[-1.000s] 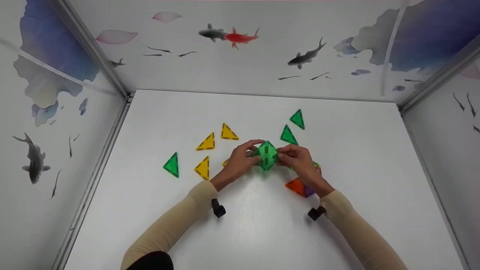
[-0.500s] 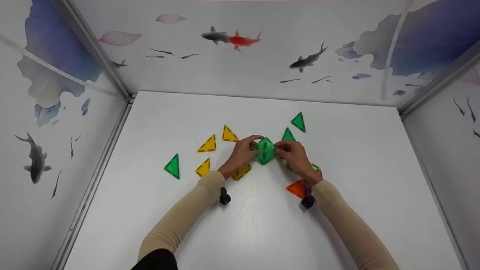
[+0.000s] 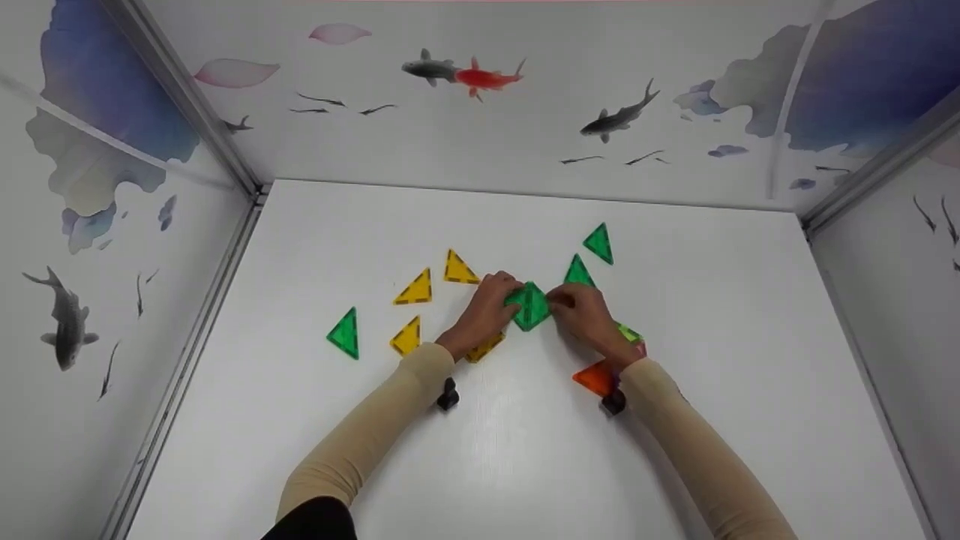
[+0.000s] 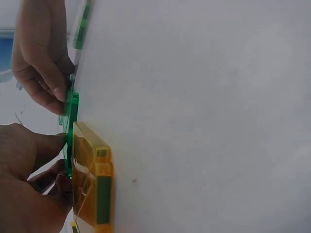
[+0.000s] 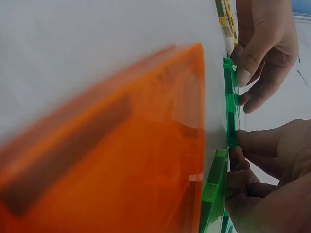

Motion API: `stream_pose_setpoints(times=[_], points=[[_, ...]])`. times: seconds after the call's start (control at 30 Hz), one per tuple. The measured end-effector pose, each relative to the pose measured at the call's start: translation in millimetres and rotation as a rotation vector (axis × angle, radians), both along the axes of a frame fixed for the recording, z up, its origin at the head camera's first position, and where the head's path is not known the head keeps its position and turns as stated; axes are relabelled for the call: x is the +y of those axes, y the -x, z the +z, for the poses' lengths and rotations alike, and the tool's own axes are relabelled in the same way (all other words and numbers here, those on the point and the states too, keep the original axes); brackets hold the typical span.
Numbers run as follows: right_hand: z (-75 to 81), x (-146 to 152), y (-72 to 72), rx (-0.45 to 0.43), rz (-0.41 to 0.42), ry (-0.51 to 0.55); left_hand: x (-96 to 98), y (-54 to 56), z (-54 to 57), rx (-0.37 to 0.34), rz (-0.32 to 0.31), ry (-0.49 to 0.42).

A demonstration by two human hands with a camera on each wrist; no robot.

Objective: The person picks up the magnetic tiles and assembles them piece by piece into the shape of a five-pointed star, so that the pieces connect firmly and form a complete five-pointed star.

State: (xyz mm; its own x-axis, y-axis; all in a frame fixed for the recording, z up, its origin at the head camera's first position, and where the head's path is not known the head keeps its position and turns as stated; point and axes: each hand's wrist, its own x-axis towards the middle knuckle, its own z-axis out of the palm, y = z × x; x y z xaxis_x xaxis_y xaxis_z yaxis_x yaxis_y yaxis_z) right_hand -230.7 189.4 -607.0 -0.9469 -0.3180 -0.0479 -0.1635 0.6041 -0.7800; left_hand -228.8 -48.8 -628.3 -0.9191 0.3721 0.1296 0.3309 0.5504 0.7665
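Note:
Two translucent green triangular magnetic tiles (image 3: 531, 309) meet along an upright seam between the hands, forming a diamond. In the left wrist view these green tiles (image 4: 71, 114) lie nearly flat, at or very near the table surface. My left hand (image 3: 482, 309) pinches their left side with thumb and fingers. My right hand (image 3: 589, 315) pinches the right corner between thumb and fingertips. A yellow tile group (image 3: 486, 346) lies just below my left hand, partly hidden by it. Under my right wrist are an orange triangle tile (image 3: 595, 377) and a light green tile (image 3: 628, 332), both partly covered.
Yellow triangles (image 3: 414, 288) are spread on the left, with a lone green triangle (image 3: 345, 334) farther out. Two more green triangles (image 3: 600, 244) lie beyond my right hand. Printed walls (image 3: 480, 150) enclose the white table (image 3: 495, 465) at the back and sides.
Both hands first moved slightly away from the body with the green tiles, then lowered them. The tiles now look flatter. The yellow group by the left wrist has become more visible.

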Motion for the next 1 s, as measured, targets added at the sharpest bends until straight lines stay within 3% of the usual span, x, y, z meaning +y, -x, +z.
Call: stream_pose_setpoints(times=[0.03,0.17,0.33,0.47,0.7,0.83,1.0], points=[[1.4,0,1.4,-0.01,0.009,0.0,1.1,0.4,-1.0,-0.017,0.005,-0.011],[10.3,7,9.3,-0.015,0.018,-0.017,9.9,-8.9,18.4,-0.022,0.04,0.07],[22.7,26,31.9,0.111,-0.039,-0.037,32.1,-4.8,29.9,0.036,0.082,0.17],[23.3,42,53.8,0.149,-0.103,-0.067,49.6,6.0,29.0,0.071,0.096,0.228],[11.2,57,83.4,0.118,-0.144,-0.163,78.4,23.3,23.0,0.105,0.075,0.365],[5.9,57,89.2,0.092,-0.117,-0.213,92.8,31.9,22.2,0.133,0.08,0.475],[4.3,60,86.9,0.108,-0.109,-0.249,109.2,41.2,24.6,0.118,0.105,0.566]])
